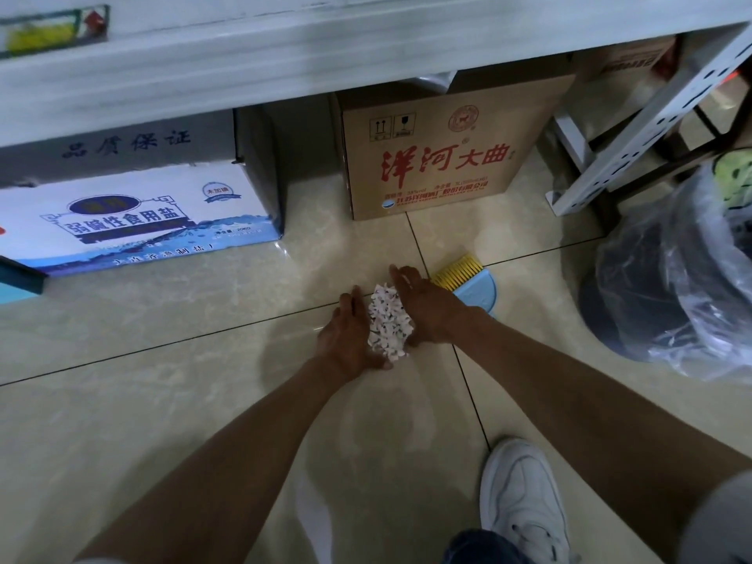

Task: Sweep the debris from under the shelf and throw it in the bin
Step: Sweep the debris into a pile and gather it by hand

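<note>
Debris (389,321): a heap of small white and pinkish paper scraps on the tiled floor (162,360), out in front of the shelf (244,63), heaped across a tile joint. Heap is elongated; long axis runs away from the person toward the brown carton (443,156), slightly tilted left at the far end. Left hand (352,333) and right hand (423,309) flank it, palms facing inward, fingers extended and flat, not clenched; both appear to touch the heap's edges. Judgement: hands cupped this way to press the scraps together for scooping. Dustpan (474,293), blue with a yellow comb edge, lies just beside and behind the right hand. Bin (651,287), dark with a clear liner, stands to the right, near. White salt box (134,221) sits under the shelf at left.
</note>
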